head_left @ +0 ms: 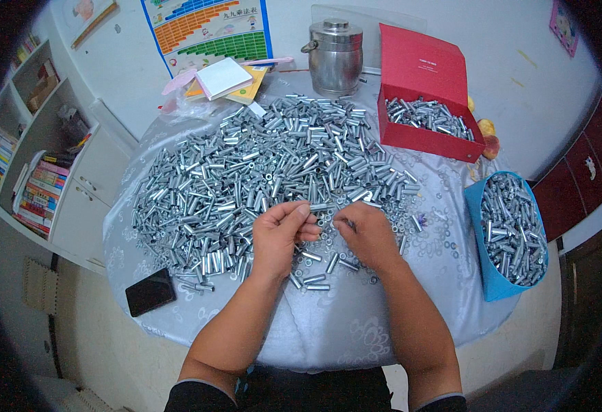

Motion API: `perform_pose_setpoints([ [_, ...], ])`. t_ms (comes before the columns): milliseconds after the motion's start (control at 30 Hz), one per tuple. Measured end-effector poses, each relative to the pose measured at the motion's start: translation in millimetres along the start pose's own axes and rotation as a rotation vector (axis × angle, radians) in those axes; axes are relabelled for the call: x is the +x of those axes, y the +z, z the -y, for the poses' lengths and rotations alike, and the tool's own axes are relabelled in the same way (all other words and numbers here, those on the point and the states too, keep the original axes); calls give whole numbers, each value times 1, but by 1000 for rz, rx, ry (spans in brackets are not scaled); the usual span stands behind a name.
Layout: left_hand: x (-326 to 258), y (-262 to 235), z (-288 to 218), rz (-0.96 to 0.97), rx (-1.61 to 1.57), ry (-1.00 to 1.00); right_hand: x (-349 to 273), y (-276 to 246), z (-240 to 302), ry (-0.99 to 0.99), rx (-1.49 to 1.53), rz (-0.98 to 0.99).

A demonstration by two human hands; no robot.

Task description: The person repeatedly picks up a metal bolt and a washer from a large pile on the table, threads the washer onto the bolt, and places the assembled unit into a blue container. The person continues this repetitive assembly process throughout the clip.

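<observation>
Over the near side of a big pile of silvery metal sleeves (232,185), my two hands face each other a short gap apart. My left hand (279,232) is closed, thumb against forefinger, on a short metal sleeve (321,206) that points toward the right hand. My right hand (369,233) is curled with its fingertips together. Something small and dark seems to sit in that pinch, but its kind cannot be made out. Several loose sleeves (316,279) and small washers lie on the cloth just below the hands.
A blue bin (476,237) full of metal parts stands at the right table edge. Behind it is an open red box (428,142) with more parts. A steel canister (335,65), a notepad (224,77) and a black phone (151,292) also rest on the silver tablecloth (342,323).
</observation>
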State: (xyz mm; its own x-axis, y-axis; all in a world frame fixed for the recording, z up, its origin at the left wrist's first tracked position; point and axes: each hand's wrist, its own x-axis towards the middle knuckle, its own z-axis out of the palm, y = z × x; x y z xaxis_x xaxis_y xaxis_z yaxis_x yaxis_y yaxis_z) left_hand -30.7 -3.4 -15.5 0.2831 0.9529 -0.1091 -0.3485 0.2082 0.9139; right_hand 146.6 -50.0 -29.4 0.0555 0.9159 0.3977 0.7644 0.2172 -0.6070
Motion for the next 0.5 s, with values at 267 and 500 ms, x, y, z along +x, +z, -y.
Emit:
perform_pose_setpoints([
  [267, 1, -1, 2, 2, -17, -7, 6, 8, -1, 49, -85, 96],
  [500, 1, 1, 1, 2, -4, 1, 9, 6, 4, 112, -120, 131],
])
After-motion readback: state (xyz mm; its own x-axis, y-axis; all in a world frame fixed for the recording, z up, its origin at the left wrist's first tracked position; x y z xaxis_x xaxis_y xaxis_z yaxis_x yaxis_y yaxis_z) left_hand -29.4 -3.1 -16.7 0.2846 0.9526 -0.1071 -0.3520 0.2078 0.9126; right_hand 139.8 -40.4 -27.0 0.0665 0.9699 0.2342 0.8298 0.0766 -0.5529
